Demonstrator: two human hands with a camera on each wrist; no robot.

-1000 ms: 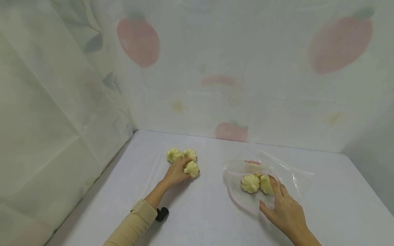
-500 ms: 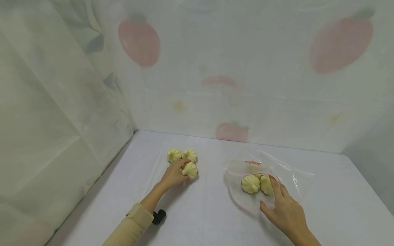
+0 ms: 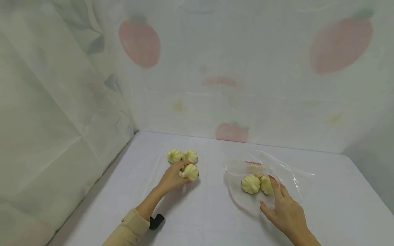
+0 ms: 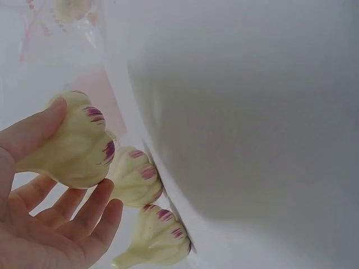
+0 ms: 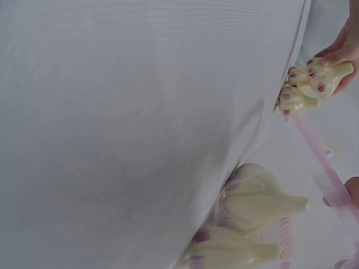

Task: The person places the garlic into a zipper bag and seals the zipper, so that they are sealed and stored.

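Observation:
My left hand holds a pale garlic bulb between thumb and fingers. In the left wrist view purple streaks mark the held bulb, and it sits in front of two more bulbs. Those two, a left bulb and a right bulb, lie side by side just beyond the hand. On the right, my right hand is at the mouth of a clear zip bag, thumb and index finger spread apart at its pink-edged opening. Inside lie garlic bulbs, partly covered by film and fingers.
Both hands work over a white-covered table. A patterned curtain rises behind its far edge, and another cloth hangs along the left side. A black object sits at the left wrist.
My left hand has drawn back slightly toward me with the garlic bulb, widening the gap to the two bulbs behind. The right hand and the bag have stayed in place.

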